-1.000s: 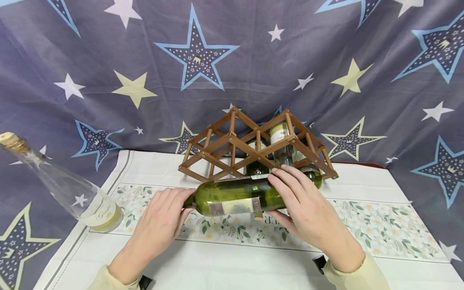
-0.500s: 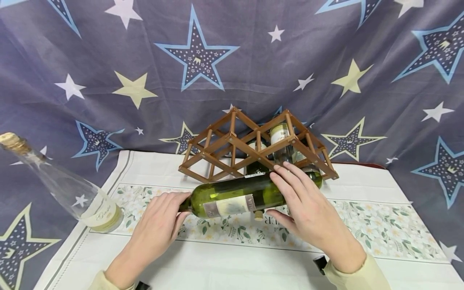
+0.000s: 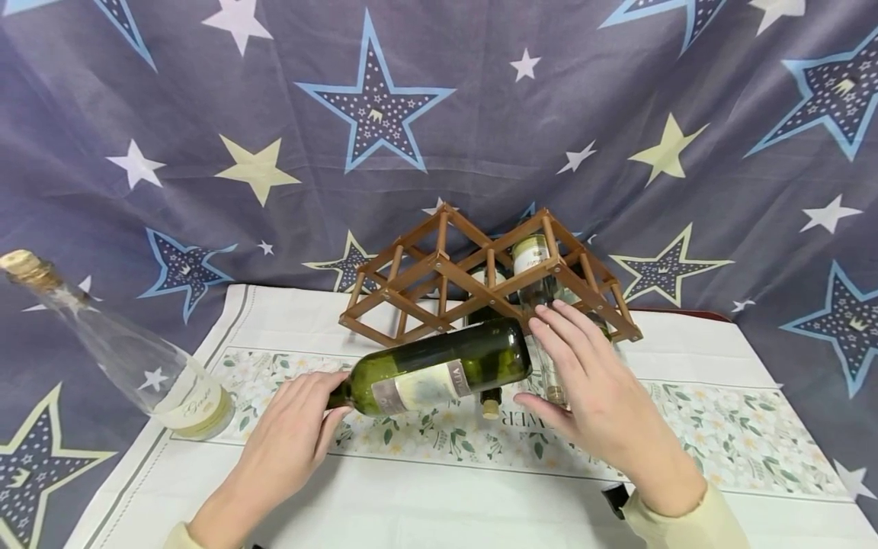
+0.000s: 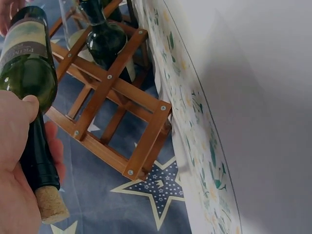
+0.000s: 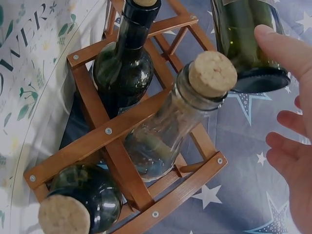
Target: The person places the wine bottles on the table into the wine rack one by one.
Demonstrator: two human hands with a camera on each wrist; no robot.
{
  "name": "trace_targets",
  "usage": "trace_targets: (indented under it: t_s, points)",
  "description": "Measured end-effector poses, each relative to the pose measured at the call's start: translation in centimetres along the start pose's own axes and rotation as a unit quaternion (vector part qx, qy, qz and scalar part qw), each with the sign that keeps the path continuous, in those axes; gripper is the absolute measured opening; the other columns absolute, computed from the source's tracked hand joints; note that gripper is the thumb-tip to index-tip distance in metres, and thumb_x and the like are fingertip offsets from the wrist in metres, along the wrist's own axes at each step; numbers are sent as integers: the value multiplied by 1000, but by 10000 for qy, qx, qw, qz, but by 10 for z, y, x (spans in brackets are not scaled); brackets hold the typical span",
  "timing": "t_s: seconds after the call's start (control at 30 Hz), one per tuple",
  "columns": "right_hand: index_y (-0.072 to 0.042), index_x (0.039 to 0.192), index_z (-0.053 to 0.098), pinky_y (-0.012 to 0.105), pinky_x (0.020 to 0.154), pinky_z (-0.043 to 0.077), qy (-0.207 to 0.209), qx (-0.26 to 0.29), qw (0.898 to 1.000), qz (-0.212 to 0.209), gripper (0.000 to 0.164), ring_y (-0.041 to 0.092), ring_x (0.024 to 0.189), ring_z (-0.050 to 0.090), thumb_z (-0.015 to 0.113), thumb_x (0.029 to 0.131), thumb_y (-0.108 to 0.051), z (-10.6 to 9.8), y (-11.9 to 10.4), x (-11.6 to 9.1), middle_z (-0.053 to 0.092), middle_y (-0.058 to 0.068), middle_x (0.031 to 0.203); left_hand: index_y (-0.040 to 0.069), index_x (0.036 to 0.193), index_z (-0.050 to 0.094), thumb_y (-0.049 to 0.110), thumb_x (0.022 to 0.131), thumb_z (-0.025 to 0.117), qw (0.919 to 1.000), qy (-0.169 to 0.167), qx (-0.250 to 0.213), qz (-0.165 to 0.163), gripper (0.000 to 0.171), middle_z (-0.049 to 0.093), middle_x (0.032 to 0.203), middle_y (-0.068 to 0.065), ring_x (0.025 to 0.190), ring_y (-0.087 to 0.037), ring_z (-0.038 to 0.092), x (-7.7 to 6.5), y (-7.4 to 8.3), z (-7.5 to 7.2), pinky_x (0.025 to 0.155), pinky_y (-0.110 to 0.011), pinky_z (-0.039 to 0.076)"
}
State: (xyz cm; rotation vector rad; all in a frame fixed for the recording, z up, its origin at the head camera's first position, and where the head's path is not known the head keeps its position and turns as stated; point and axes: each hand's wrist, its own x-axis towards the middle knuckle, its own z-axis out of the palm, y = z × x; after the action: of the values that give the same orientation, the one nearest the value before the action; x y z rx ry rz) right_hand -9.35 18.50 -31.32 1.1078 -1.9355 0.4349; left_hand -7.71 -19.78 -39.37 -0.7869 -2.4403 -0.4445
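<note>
A green wine bottle [image 3: 425, 381] with a cream label lies sideways in the air over the table, its base toward the right. My left hand [image 3: 295, 423] grips it by the neck; its cork [image 4: 52, 204] pokes out below that hand in the left wrist view. My right hand [image 3: 593, 389] is beside the bottle's base, fingers spread and holding nothing. Behind the bottle stands a wooden wine rack [image 3: 491, 300]. Corked bottles rest in the rack: a clear bottle [image 5: 156, 146], a dark green bottle [image 5: 122, 73] and another green bottle [image 5: 105, 195].
A tall clear bottle [image 3: 192, 404] with a cork stands at the table's left. The white tablecloth [image 3: 439, 503] has a floral band across it. A starry curtain [image 3: 439, 152] hangs right behind the rack.
My right hand has come off the green wine bottle's base end and moved slightly right. The bottle has shifted left in my left hand, its base rising, uncovering bottle necks behind.
</note>
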Motion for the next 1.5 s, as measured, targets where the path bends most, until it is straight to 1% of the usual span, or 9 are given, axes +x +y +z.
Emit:
trace_targets:
  t_s: [0.17,0.33,0.5,0.6,0.7,0.83,0.97,1.23,1.5]
  points:
    - [14,133,50,56,105,37,90,-2,9999,53,71,47,128,46,60,97,-46,-2,4,-1,51,30,137,1,133,56,26,98,59,9997,-126,-28,-228,42,62,119,-9,112,-24,57,-4,0,-1,101,-38,39]
    - [16,132,50,57,104,37,176,20,9998,92,75,47,128,46,63,94,-47,-7,8,-4,52,31,136,1,131,56,24,97,61,9995,-78,-80,-311,41,62,120,-9,113,-25,57,-9,-2,0,102,-39,39]
    - [17,131,51,57,106,36,138,-26,9996,242,77,47,128,45,60,95,-50,-12,12,-10,52,31,134,1,129,57,23,96,63,9992,-44,-26,-408,40,62,120,-10,113,-27,57,-14,-3,3,99,-41,41]
    - [17,131,50,56,108,34,100,-70,9994,323,78,47,129,44,58,96,-52,-14,15,-16,53,31,133,1,129,56,23,96,63,9987,-87,-6,-507,41,62,119,-10,114,-27,57,-16,-4,3,97,-42,43]
    - [17,132,50,55,110,32,53,-100,9992,383,81,48,130,44,58,95,-55,-16,19,-21,52,31,134,1,129,56,22,96,64,9982,-109,-14,-598,40,62,119,-10,113,-27,58,-18,-4,4,94,-44,44]
    - [16,134,49,56,110,31,-12,-119,9989,445,84,48,131,42,62,92,-55,-17,24,-27,51,31,137,1,128,57,19,95,65,9974,-102,-54,-714,38,63,117,-9,112,-27,59,-18,-3,4,92,-45,46]
    - [16,136,47,56,111,30,-76,-156,9984,535,87,47,133,40,64,90,-55,-20,29,-33,49,31,139,1,127,58,17,95,66,9963,-124,-107,-839,36,63,115,-8,110,-27,60,-19,-3,5,92,-45,46]
    - [16,137,47,54,112,29,-227,-344,9960,788,90,46,134,40,60,91,-60,-28,37,-46,48,31,140,0,127,57,19,97,64,9929,-277,-103,-1149,36,64,114,-9,110,-28,60,-22,-5,7,95,-46,46]
    - [16,137,47,54,113,28,-154,-346,9950,929,92,47,133,41,62,89,-61,-33,46,-56,47,33,139,0,128,56,21,97,63,9904,-318,-176,-1332,38,64,114,-9,108,-28,61,-25,-6,9,91,-47,48]
